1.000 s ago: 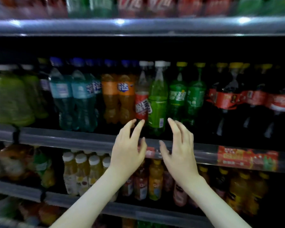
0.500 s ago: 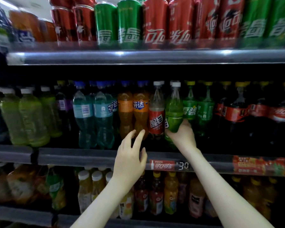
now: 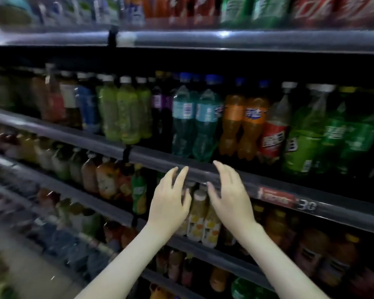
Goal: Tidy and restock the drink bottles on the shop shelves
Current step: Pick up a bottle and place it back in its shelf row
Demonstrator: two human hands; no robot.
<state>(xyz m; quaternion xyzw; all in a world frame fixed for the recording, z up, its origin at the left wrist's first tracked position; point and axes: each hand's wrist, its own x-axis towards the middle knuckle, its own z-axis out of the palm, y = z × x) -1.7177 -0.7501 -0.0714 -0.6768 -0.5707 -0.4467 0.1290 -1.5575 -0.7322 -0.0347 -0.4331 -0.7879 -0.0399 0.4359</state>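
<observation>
Hands, both: left hand [image 3: 171, 203] and right hand [image 3: 231, 197] empty, fingers loosely spread, just before the shelf rail [image 3: 138, 153]. Drink bottles [image 3: 194, 121]: upright in rows behind that rail; green bottle [image 3: 303, 137] at right, beside red-label bottle [image 3: 272, 134]. Progress: this row looks faced; leftward rows likely remain. Change: right hand, half a second ago gripping the green bottle, has let go.

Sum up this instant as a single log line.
left hand: open, empty | right hand: open, empty | place: both in front of shelf rail, below teal bottles | contact: cannot tell
</observation>
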